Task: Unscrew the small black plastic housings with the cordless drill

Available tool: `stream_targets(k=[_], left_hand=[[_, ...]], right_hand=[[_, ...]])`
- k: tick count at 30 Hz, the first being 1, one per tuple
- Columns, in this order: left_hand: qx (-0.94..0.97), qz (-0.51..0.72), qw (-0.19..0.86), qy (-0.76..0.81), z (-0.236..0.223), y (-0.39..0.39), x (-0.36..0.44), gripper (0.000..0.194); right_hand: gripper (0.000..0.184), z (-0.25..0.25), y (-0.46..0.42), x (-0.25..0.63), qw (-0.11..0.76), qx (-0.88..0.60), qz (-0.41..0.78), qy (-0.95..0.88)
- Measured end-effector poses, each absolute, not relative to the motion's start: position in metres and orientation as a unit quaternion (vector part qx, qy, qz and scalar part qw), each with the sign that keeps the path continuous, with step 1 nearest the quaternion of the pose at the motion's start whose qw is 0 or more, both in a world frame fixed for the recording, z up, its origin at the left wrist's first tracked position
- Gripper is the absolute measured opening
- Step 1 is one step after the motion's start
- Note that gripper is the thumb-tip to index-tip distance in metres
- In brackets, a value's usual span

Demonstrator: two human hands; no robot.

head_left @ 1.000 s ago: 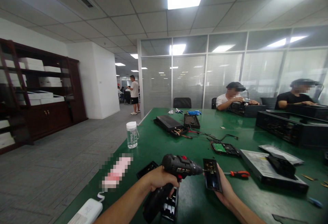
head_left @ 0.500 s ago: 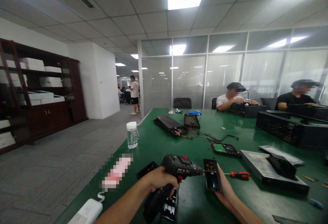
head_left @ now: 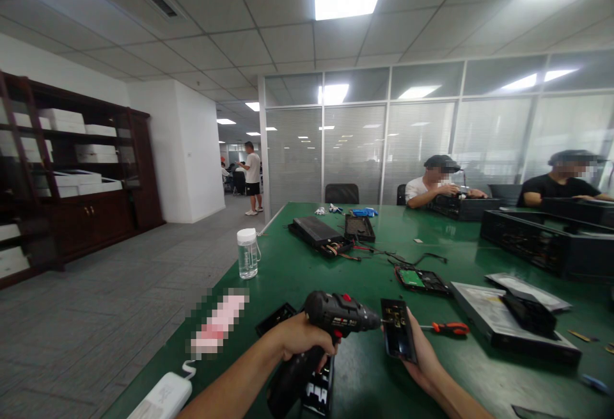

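table: green, wide (head_left: 364, 374), scattered with opened parts; the shell is held above its near side.
computer case: an open black frame (head_left: 551, 240) at the far right, well apart from the hands.
metal box: flat and silver (head_left: 480, 307), to the right of the right hand, likely stiff.
drill: black with red switches (head_left: 338, 313), nose toward the shell; i'd judge it the heavy one, best held round the grip, under the body.
left hand: wrapped about the drill's grip (head_left: 307, 337), fingers closed.
shell: dark and shallow (head_left: 399, 342), tilted up, brassy bits inside; probably light, stiff plastic, smooth enough to slip and easy to crack, so best taken by the outer edges, clear of the brass.
right hand: closed on the shell's back and right edge (head_left: 420, 348).
screwdriver: red and black handle (head_left: 449, 329), lying just beside the right hand.
drill tip: at the shell's left edge; touching or not, i can't tell.
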State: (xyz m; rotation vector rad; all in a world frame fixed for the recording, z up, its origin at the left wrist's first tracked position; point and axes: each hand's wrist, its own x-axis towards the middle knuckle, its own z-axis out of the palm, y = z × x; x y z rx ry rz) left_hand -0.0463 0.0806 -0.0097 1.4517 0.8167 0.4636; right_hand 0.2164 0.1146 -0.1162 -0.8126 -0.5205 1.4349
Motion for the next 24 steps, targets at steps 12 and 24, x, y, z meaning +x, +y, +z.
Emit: stream_targets(k=[12, 24], left_hand=[[0.635, 0.2, 0.652, 0.363, -0.0112, 0.0821, -0.0465, 0.017], [0.641, 0.202, 0.649, 0.356, -0.0159, 0.085, -0.048, 0.018]], right_hand=[[0.039, -0.1166, 0.1159, 0.2169, 0.645, -0.37, 0.63, -0.225], [0.037, -0.1137, 0.1137, 0.2156, 0.649, -0.354, 0.637, -0.217]])
